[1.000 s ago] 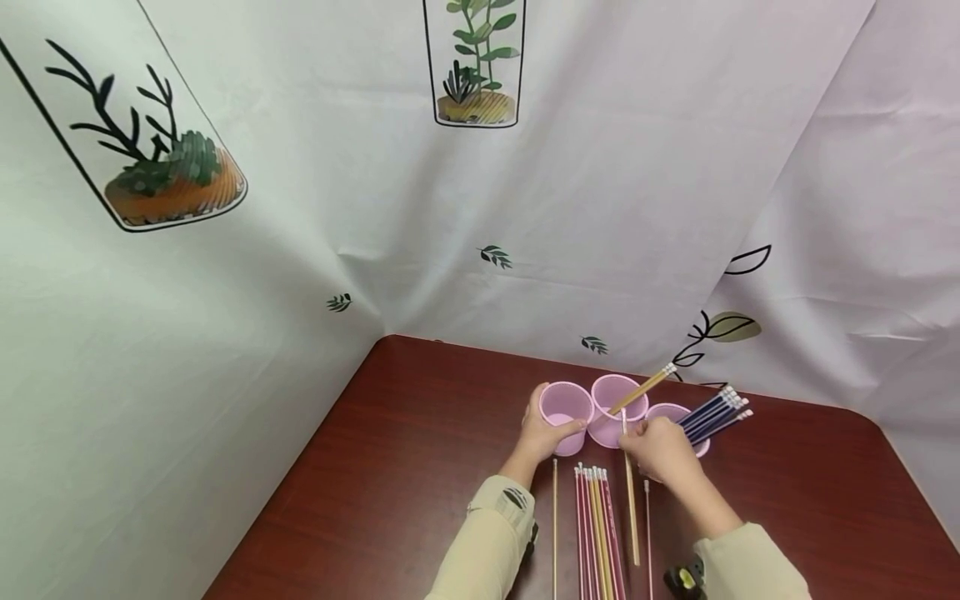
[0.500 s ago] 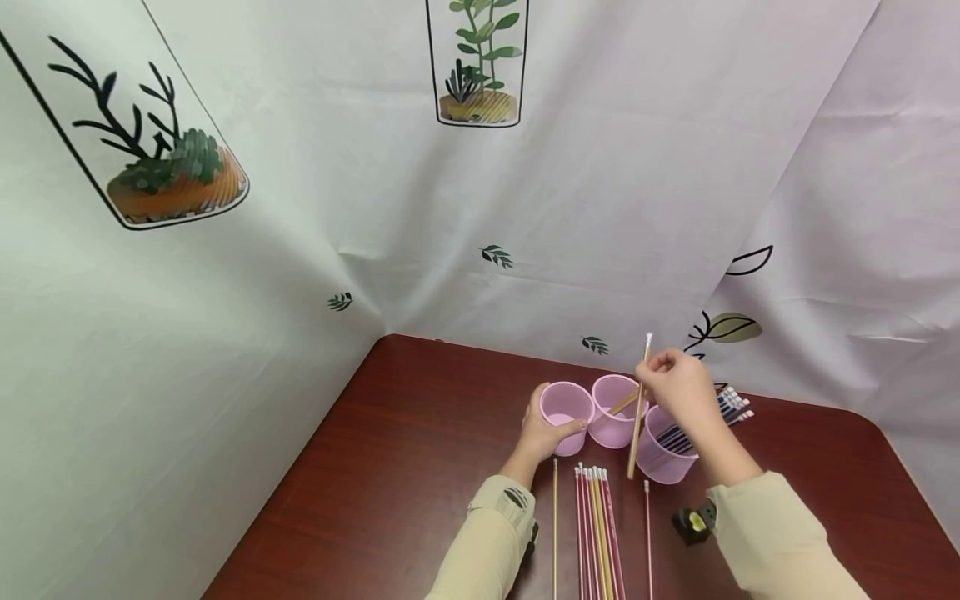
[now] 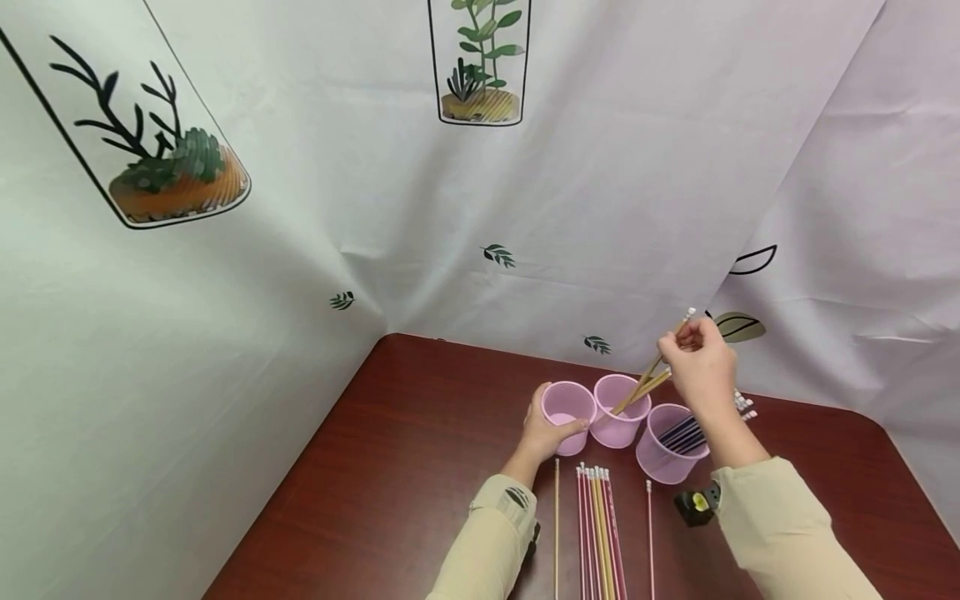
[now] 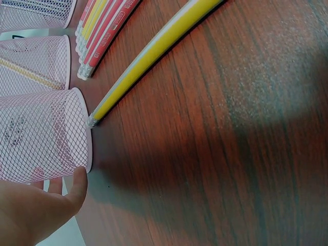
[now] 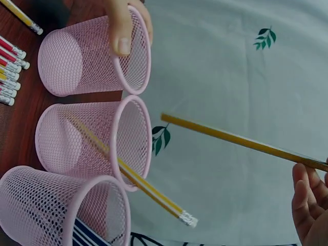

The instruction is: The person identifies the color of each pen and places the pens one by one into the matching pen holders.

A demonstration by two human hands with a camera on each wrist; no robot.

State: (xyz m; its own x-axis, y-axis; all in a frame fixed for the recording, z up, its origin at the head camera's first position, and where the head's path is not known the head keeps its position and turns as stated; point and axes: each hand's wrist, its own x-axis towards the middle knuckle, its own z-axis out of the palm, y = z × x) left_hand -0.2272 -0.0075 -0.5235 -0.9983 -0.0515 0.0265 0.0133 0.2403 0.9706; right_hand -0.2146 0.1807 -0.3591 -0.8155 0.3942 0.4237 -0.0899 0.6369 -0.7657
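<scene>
My left hand (image 3: 546, 432) grips the left pink mesh pencil cup (image 3: 574, 443), thumb over its near rim in the head view. Up at the right, my right hand (image 3: 705, 367) pinches a yellow pencil (image 5: 225, 136) near its eraser end. The pencil slants down, its lower end just outside the mouth of the middle pink cup (image 5: 77, 115) in the right wrist view. Inside that cup lean a couple of yellow pencils (image 5: 154, 189). Several dark blue pencils (image 3: 681, 435) fill the right pink cup (image 3: 663, 467).
A row of red and yellow pencils (image 3: 597, 533) lies on the dark red table (image 3: 390, 467) before the cups. One yellow pencil (image 4: 148, 59) lies left of the row, a red pencil (image 3: 650, 537) to its right. White patterned cloth (image 3: 420, 275) hangs behind.
My right hand has lifted the yellow pencil off the table, up and rightward, and tilted it so its lower end points at the middle cup. The left hand stays on its cup.
</scene>
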